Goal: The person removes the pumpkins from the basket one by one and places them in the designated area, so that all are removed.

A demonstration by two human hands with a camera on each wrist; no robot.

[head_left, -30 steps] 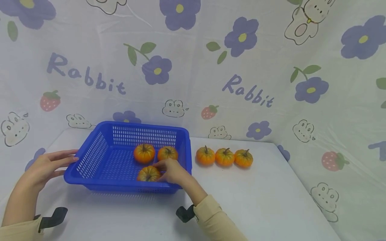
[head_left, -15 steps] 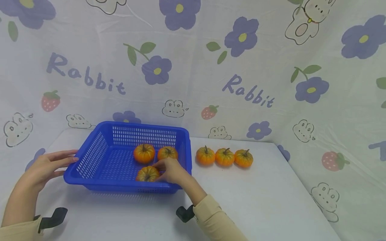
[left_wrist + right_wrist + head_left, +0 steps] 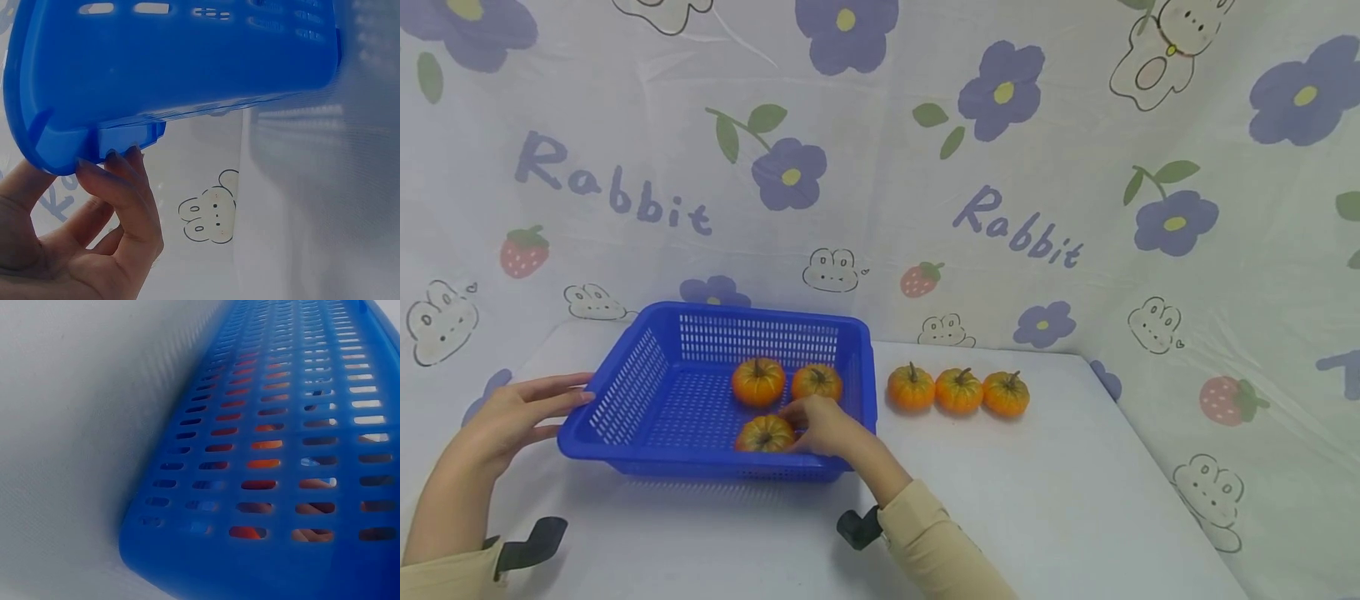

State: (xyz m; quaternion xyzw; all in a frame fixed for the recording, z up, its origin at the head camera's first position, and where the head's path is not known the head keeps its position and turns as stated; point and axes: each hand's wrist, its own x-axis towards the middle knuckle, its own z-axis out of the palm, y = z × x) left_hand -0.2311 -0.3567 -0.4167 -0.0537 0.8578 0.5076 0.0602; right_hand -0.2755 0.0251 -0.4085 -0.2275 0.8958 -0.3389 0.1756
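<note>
A blue plastic basket (image 3: 692, 454) with slotted walls stands on the white table, with three small orange pumpkins inside. My left hand (image 3: 520, 417) holds the basket's left rim; in the left wrist view its fingers (image 3: 119, 187) reach under that edge. Over the front wall reaches my right hand (image 3: 827, 427), gripping the front pumpkin (image 3: 765, 434) from its right side. Behind it sit a second pumpkin (image 3: 758, 382) and a third pumpkin (image 3: 817, 382). The right wrist view mostly shows the basket wall (image 3: 250, 562), hiding much of the hand.
To the right of the basket, a row of three more pumpkins (image 3: 958, 392) stands on the white table (image 3: 1075, 492). A printed cloth backdrop (image 3: 880, 167) rises behind and beside the table.
The front pumpkin has slid slightly left inside the basket, with my right hand on it. My left hand and the basket stay put.
</note>
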